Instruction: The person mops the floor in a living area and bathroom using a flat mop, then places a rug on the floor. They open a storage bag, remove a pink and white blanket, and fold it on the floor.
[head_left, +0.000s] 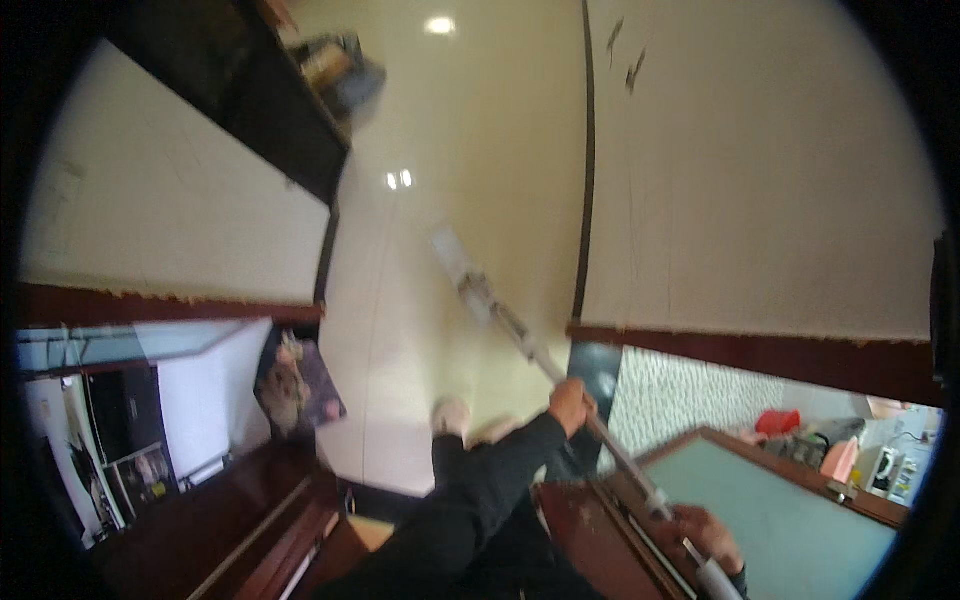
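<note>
A long pole-handled mop (551, 365) runs diagonally from the lower right towards the middle of the view. Its flat, pale head (459, 271) is blurred and lies over the glossy cream tiled floor (420, 150). My left hand (572, 406) is closed around the middle of the pole, its dark sleeve reaching up from below. Farther down the pole, near its upper end, my right hand (701, 536) grips it beside the grey handle part. Below the mop head, partly behind my left arm, a light-coloured shoe (451, 417) shows on the floor.
Cream walls (750, 180) with dark skirting flank the corridor. A dark bag or bundle (341, 75) sits at the upper left. Doorways open on both sides, with a patterned mat (300, 382) at the left and a wood-framed, pale green door panel (780, 502) at the right.
</note>
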